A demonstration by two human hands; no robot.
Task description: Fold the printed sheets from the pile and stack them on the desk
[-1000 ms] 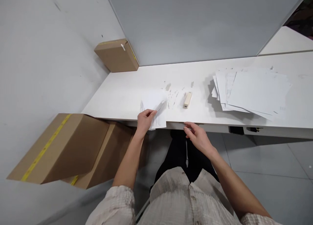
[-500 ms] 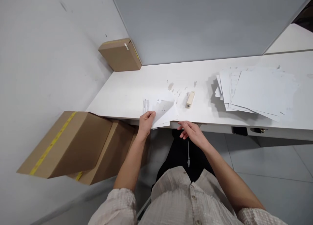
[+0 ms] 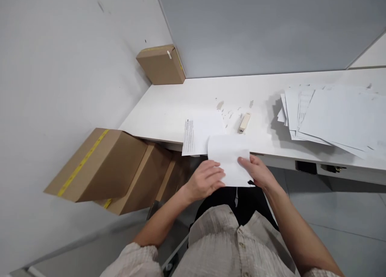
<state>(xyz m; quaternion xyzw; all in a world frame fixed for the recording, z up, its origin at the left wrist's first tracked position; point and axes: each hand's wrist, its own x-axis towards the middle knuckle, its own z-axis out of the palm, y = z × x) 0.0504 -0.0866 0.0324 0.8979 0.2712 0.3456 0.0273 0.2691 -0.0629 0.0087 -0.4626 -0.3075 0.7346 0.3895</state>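
Note:
Over the table's front edge I hold a white sheet of paper [image 3: 229, 158], its visible face blank apart from a small dark mark at the lower right corner. My right hand [image 3: 258, 172] pinches the sheet's right side, thumb on top and fingers underneath. At the left side, my left hand [image 3: 206, 179] has its fingers closed over the paper; its thumb is hidden. Just beyond lie printed papers [image 3: 196, 136] with lines of text along their left part. A cream stapler [image 3: 244, 123] rests on the table past the held sheet.
A large loose pile of papers [image 3: 340, 116] covers the right side of the white table [image 3: 169, 108]. One cardboard box [image 3: 163, 68] stands in the back left corner. Taped cardboard boxes [image 3: 108, 164] are stacked below at the left, beside the wall.
A sheet has come away from the small papers toward my body. My right hand, earlier free and open, now grips its right side; my left hand has moved right and nearer me.

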